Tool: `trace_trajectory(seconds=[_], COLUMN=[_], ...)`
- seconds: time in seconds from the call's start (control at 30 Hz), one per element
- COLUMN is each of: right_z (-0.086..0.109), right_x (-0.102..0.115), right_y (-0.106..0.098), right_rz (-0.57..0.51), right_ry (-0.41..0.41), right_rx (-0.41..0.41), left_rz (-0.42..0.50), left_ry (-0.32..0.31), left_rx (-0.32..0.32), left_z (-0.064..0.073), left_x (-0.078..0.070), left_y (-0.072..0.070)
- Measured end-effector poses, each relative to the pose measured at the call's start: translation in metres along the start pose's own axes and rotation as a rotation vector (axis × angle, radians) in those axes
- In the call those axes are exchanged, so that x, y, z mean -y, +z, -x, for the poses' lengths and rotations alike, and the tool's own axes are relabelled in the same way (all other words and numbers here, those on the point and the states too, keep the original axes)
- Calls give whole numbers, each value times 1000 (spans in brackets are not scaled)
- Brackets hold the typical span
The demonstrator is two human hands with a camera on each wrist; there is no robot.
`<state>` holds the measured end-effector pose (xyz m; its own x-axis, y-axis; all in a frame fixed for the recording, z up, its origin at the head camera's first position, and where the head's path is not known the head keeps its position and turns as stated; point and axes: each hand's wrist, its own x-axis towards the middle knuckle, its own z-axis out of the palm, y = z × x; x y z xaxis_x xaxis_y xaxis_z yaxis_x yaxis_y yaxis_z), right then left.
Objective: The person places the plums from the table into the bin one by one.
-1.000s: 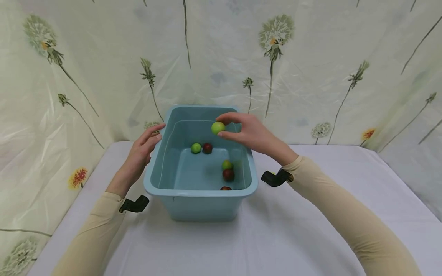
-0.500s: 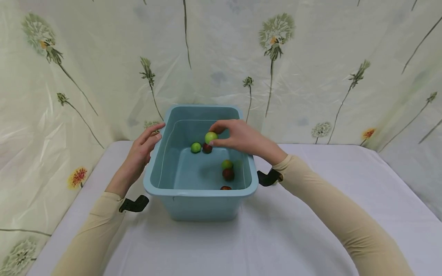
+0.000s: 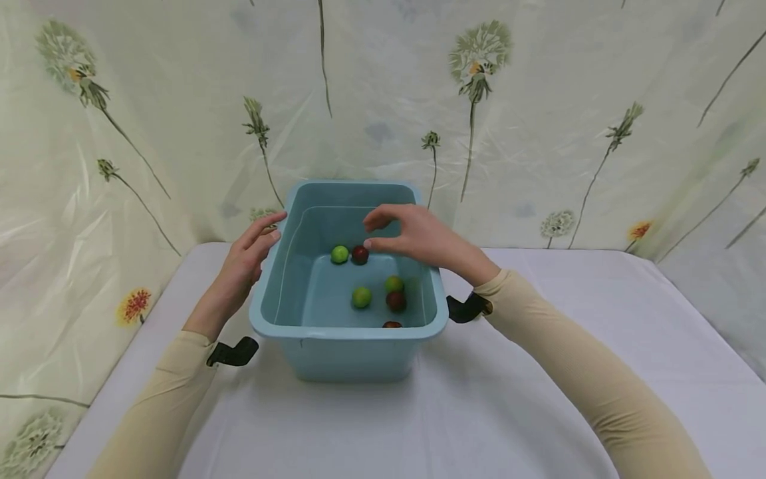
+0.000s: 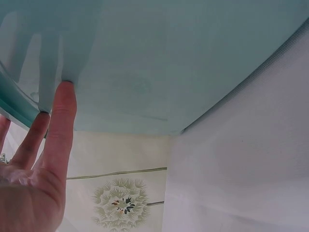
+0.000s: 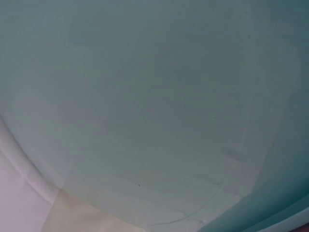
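A light blue plastic tub point(image 3: 347, 334) stands on the table in the head view. On its floor lie several small round fruits: a green one point(image 3: 362, 297) by itself in the middle, a green one point(image 3: 339, 254) beside a dark red one point(image 3: 360, 255) at the back, and a green one point(image 3: 394, 285) touching a dark red one point(image 3: 395, 301) at the right. Over the tub hovers my right hand point(image 3: 419, 234), thumb and fingers apart around nothing. My left hand point(image 3: 242, 266) touches the tub's left side with extended fingers, seen also in the left wrist view.
Near the tub's front right, another reddish fruit point(image 3: 391, 324) is mostly hidden behind the rim. A white cloth point(image 3: 574, 372) covers the table. Behind it hangs a pale curtain point(image 3: 371, 80) printed with dandelions. The tub's wall point(image 5: 145, 96) fills most of the right wrist view.
My right hand first moved lower and left over the tub with the green fruit, then let it go. That fruit now lies on the tub floor. My left hand stays put.
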<state>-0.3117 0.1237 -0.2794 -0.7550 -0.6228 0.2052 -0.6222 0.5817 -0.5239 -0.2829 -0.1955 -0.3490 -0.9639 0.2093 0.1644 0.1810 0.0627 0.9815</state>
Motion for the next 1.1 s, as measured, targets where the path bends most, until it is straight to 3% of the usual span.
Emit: trace_trajectory(seconds=[0.4, 1.1], right_z=[18, 66], right_x=[-9, -35], right_y=[-9, -27], right_rz=[-53, -91], right_ry=[-34, 61], right_rx=[-98, -264], left_rz=[-4, 5], left_ry=[5, 0], left_rx=[4, 9], left_z=[0, 0], left_x=[0, 0], left_y=[0, -1])
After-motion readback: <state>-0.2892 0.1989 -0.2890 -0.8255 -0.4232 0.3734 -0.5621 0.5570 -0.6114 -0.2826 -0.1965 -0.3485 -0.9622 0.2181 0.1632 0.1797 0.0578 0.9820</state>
